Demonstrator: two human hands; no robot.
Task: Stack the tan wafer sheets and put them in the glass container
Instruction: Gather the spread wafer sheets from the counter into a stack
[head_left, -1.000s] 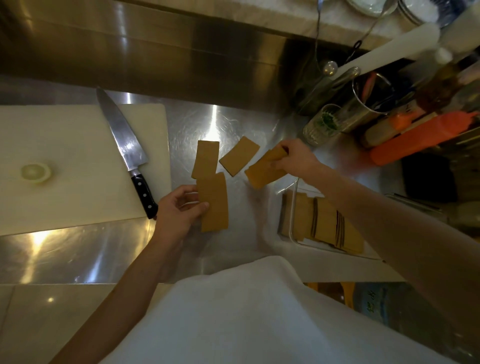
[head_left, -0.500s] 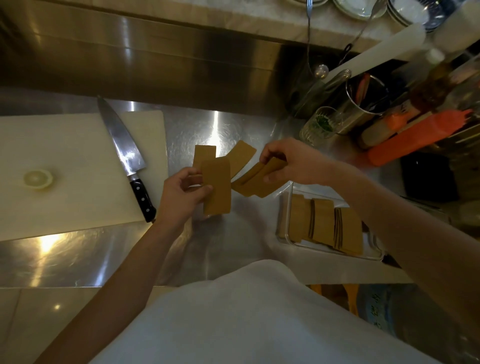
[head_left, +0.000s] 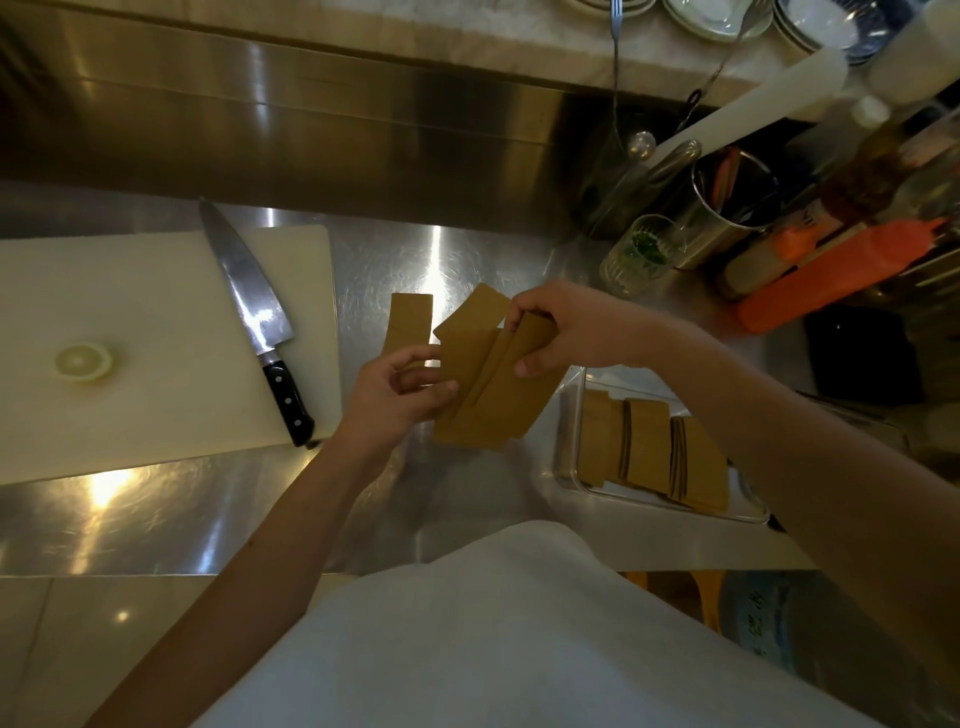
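Where the steel desk (head_left: 156, 519) ran toward the person's right, a clear glass container (head_left: 569, 467) with rounded corners sat flat, and inside it leaned several bundles of stored wafers (head_left: 649, 447), thin tan rectangles standing on edge with dark lines showing between the layers. Behind it stood a ribbed drinking glass (head_left: 641, 254) with something green in it, and a round metal canister (head_left: 727, 218) that held utensils; what kind could not be told. An orange squeeze bottle (head_left: 836, 275) lay on its side beside them.

Just left of the container, above the desk, both hands met on a fan of tan wafer sheets (head_left: 493, 395), flat, matte and straight-edged. The left hand (head_left: 395, 395) had its fingers (head_left: 415, 382) pinched on the fan's left edge. The right hand (head_left: 566, 332) gripped the fan's upper right part, thumb below and fingertips on top. How many sheets were in the fan was unclear. One more loose wafer (head_left: 408, 322) lay on the desk behind the left hand, partly hidden by it.

Farther left lay a pale, smooth cutting board (head_left: 130, 332) with rounded corners. A chef's knife (head_left: 254, 322) with a bright blade and a black riveted handle rested diagonally on it, and a small pale round citrus half (head_left: 83, 361) sat near the board's left side.
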